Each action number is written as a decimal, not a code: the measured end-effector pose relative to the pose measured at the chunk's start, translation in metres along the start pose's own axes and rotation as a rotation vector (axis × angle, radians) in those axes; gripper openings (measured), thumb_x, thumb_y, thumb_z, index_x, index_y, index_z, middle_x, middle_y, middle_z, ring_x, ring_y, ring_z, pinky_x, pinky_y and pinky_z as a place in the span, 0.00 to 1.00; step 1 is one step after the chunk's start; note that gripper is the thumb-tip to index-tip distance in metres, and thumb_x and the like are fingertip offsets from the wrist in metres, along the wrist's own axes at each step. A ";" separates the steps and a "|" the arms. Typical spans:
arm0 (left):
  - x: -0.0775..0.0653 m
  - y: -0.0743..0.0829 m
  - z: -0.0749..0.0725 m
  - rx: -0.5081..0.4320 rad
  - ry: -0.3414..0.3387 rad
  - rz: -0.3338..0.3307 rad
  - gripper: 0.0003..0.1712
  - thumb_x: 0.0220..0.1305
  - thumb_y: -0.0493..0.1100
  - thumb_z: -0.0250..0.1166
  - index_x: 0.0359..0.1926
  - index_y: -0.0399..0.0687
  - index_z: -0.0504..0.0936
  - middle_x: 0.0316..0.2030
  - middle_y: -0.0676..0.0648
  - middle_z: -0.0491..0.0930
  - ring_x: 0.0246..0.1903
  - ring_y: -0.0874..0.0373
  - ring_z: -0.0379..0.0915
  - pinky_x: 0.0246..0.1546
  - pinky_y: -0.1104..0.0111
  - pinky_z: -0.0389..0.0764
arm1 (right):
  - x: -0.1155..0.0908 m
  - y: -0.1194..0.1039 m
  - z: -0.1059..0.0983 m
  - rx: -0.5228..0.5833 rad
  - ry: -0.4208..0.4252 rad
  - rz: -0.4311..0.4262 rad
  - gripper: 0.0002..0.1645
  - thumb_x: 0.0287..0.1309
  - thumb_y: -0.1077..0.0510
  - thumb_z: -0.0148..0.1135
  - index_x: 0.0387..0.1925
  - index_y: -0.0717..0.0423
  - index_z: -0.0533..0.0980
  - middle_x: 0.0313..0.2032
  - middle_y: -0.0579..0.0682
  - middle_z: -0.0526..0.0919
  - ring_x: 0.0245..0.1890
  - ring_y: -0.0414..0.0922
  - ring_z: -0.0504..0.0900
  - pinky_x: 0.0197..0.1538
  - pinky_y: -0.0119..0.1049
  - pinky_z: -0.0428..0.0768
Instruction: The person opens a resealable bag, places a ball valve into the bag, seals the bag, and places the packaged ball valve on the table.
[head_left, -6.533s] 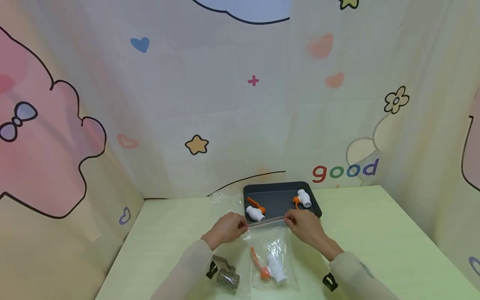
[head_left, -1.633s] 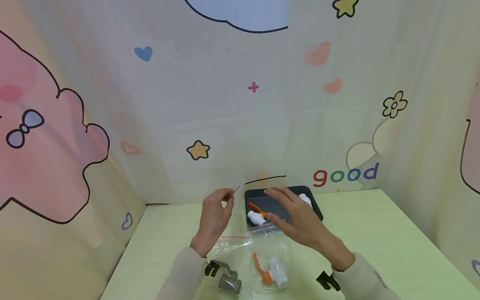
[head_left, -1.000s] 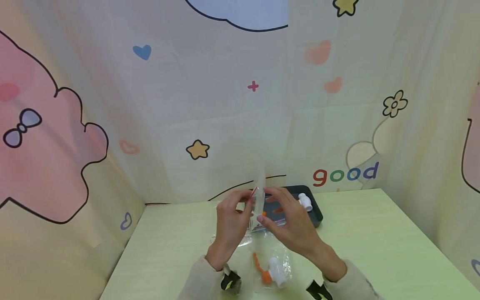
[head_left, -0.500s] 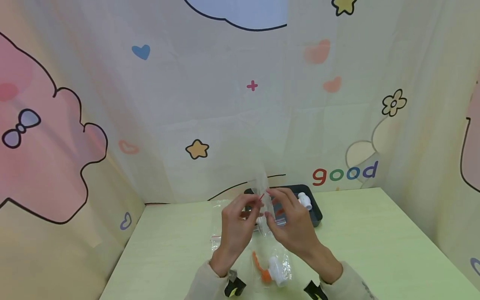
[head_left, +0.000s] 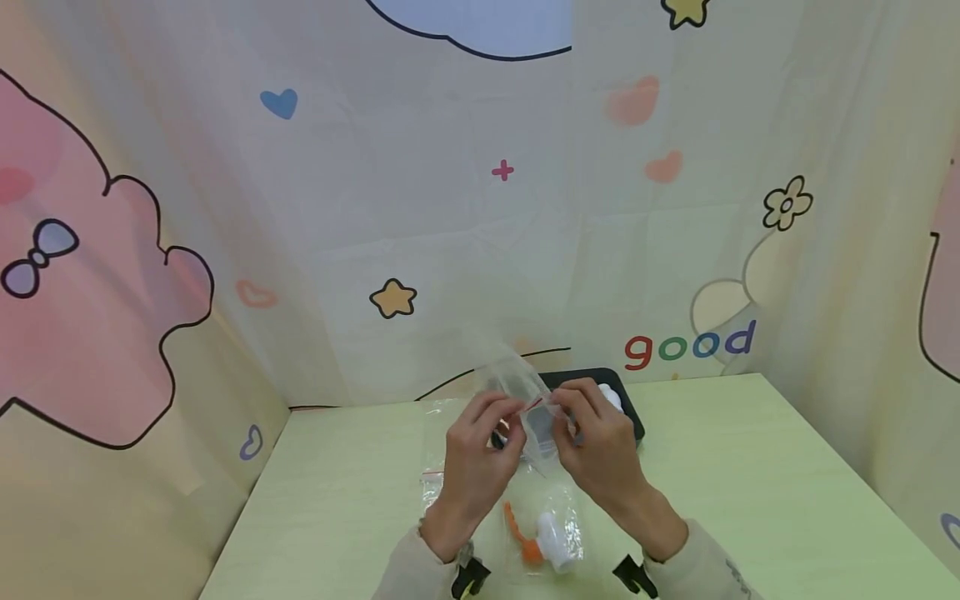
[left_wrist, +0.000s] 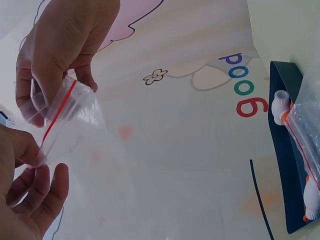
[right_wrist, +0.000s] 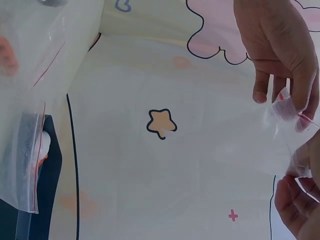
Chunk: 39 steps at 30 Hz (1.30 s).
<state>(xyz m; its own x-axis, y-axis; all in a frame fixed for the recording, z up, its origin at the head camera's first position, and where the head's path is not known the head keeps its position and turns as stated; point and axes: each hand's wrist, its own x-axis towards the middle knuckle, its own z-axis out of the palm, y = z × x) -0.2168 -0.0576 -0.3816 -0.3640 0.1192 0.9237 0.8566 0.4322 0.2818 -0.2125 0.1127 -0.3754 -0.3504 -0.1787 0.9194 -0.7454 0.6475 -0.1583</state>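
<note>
Over the tray, both hands hold a clear zip bag with a red strip (head_left: pixel 542 433). My left hand (head_left: pixel 480 454) pinches the left side of its mouth between thumb and fingers. On the opposite side, my right hand (head_left: pixel 603 442) pinches the edge close to the strip. The left wrist view shows the strip (left_wrist: pixel 60 107) slanting between the two hands. Below them on the table lies a bagged white valve with an orange handle (head_left: pixel 553 542). A grey fitting in another bag (head_left: pixel 431 483) is almost wholly hidden behind the left wrist.
A dark tray (head_left: pixel 636 417) stands at the back of the table, partly behind the right hand. In it, the left wrist view shows two white fittings with orange parts, one at the upper end (left_wrist: pixel 281 107). A printed curtain (head_left: pixel 450 208) hangs behind the table.
Both hands have let go of the bagged valve's top edge. The left hand raised another zip bag, the right hand came over to it, and now both pinch its mouth, parting slightly.
</note>
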 end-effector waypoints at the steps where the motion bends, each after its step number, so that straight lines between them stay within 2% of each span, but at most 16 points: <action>1: 0.000 0.000 -0.001 0.013 0.007 0.006 0.14 0.52 0.24 0.63 0.37 0.43 0.84 0.34 0.48 0.79 0.24 0.62 0.77 0.27 0.80 0.79 | 0.000 0.002 -0.001 -0.010 0.009 -0.003 0.15 0.42 0.74 0.65 0.35 0.60 0.77 0.35 0.53 0.78 0.24 0.43 0.76 0.25 0.29 0.77; 7: 0.000 -0.003 -0.009 0.122 0.010 0.046 0.14 0.49 0.25 0.59 0.33 0.43 0.84 0.31 0.49 0.76 0.22 0.63 0.73 0.25 0.80 0.76 | 0.000 0.013 -0.005 -0.055 0.061 -0.011 0.15 0.39 0.76 0.61 0.31 0.60 0.77 0.33 0.52 0.79 0.25 0.44 0.77 0.27 0.34 0.79; 12: -0.001 -0.003 -0.016 0.218 -0.014 0.084 0.15 0.44 0.24 0.61 0.31 0.44 0.84 0.30 0.49 0.75 0.23 0.63 0.73 0.23 0.81 0.73 | 0.000 0.018 -0.010 -0.138 0.033 -0.037 0.16 0.36 0.75 0.65 0.31 0.60 0.78 0.33 0.54 0.79 0.25 0.46 0.78 0.25 0.34 0.81; 18: -0.004 -0.003 -0.022 0.287 -0.089 0.078 0.13 0.47 0.27 0.63 0.33 0.46 0.85 0.32 0.50 0.78 0.21 0.65 0.74 0.19 0.82 0.69 | -0.001 0.022 -0.013 -0.216 0.002 -0.080 0.17 0.33 0.74 0.69 0.30 0.59 0.77 0.33 0.54 0.79 0.25 0.47 0.79 0.23 0.34 0.79; 22: -0.006 -0.004 -0.024 0.227 -0.152 -0.004 0.14 0.51 0.27 0.64 0.38 0.44 0.84 0.35 0.50 0.81 0.23 0.66 0.78 0.21 0.84 0.73 | -0.004 0.023 -0.013 -0.199 -0.034 -0.060 0.16 0.34 0.73 0.67 0.29 0.58 0.78 0.32 0.52 0.80 0.24 0.44 0.78 0.23 0.32 0.79; 26: -0.007 -0.004 -0.027 0.099 -0.184 -0.098 0.13 0.54 0.26 0.65 0.39 0.43 0.83 0.35 0.49 0.83 0.25 0.63 0.81 0.24 0.84 0.76 | -0.008 0.021 -0.012 -0.160 -0.142 0.009 0.12 0.40 0.71 0.66 0.29 0.55 0.79 0.31 0.47 0.80 0.22 0.37 0.74 0.23 0.27 0.74; 28: -0.006 -0.004 -0.030 0.064 -0.192 -0.127 0.11 0.56 0.27 0.66 0.38 0.42 0.84 0.34 0.48 0.84 0.25 0.62 0.82 0.24 0.83 0.77 | -0.009 0.018 -0.012 -0.134 -0.194 0.043 0.11 0.41 0.69 0.67 0.29 0.54 0.80 0.30 0.44 0.80 0.22 0.34 0.72 0.24 0.25 0.72; 33: -0.005 -0.004 -0.035 0.050 -0.185 -0.159 0.09 0.56 0.27 0.66 0.35 0.43 0.86 0.30 0.49 0.84 0.23 0.63 0.81 0.25 0.83 0.78 | -0.011 0.013 -0.012 -0.068 -0.271 0.077 0.10 0.45 0.66 0.69 0.32 0.52 0.80 0.29 0.41 0.81 0.24 0.32 0.73 0.26 0.24 0.72; 39: -0.005 -0.005 -0.039 0.064 -0.150 -0.151 0.09 0.52 0.26 0.66 0.31 0.42 0.86 0.23 0.50 0.81 0.20 0.66 0.76 0.23 0.82 0.76 | -0.011 0.007 -0.015 0.033 -0.364 0.120 0.10 0.50 0.64 0.68 0.35 0.50 0.80 0.30 0.39 0.83 0.25 0.31 0.75 0.27 0.22 0.73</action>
<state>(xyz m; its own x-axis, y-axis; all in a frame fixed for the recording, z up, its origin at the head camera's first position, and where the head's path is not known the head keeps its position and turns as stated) -0.2047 -0.0953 -0.3777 -0.5408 0.1781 0.8221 0.7651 0.5101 0.3929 -0.2056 0.1302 -0.3809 -0.6102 -0.3587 0.7064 -0.7028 0.6567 -0.2736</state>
